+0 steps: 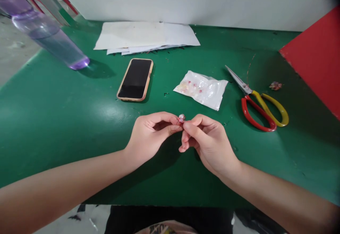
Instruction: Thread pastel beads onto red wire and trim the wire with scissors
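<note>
My left hand (152, 135) and my right hand (205, 140) meet above the green table (66, 120), fingertips pinched together. Between them sits a tiny pale bead piece with red on it (181, 118), held by both hands. Behind them lies a clear plastic bag of small pink and pale beads (202, 89). To the right rest scissors with one red and one yellow handle (261, 108), blades pointing up-left.
A phone in a peach case (136, 79) lies face up left of the bag. White papers (145, 36) sit at the back. A purple-tinted clear bottle (45, 32) stands far left. A small bead cluster (275, 85) and a red board (316, 58) are at right.
</note>
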Motion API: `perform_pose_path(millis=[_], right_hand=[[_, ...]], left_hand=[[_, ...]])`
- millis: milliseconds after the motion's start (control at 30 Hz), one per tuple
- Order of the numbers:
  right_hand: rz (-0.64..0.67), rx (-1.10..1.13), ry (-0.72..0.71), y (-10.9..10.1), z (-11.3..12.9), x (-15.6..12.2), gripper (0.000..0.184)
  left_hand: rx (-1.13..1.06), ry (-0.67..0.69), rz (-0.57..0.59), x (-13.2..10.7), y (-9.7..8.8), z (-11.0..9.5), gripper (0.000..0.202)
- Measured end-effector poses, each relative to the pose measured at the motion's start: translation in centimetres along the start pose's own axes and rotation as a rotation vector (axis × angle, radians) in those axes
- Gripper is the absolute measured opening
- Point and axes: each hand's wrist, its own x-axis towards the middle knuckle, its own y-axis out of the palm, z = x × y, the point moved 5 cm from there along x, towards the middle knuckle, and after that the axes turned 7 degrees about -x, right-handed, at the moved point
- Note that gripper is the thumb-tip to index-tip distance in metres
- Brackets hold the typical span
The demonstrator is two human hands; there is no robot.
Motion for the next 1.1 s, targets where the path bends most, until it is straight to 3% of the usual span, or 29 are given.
perform_pose_path(millis=[433, 767, 900, 1100], right_hand=[[-0.135, -0.109, -0.059, -0.1, 0.1, -0.2, 0.02], [-0.087, -0.118, -0.05, -0.4, 0.2, 0.1, 0.02], [-0.044, -0.298, -0.109, -0.7, 1.2, 0.5, 0.02], [-0.107, -0.596, -0.3, -1.2, 2.6, 0.5, 0.011]], left_hand=[[0.097, 0.047, -0.014, -0.1, 0.0, -0.3, 0.005], [0.087, 0.017, -0.013, 0.1, -0.1, 0.0, 0.004], [0.02, -0.001, -0.026, 0.2, -0.4, 0.4, 0.012], [-0.012, 0.058, 0.017, 0.1, -0.5, 0.1, 0.015]])
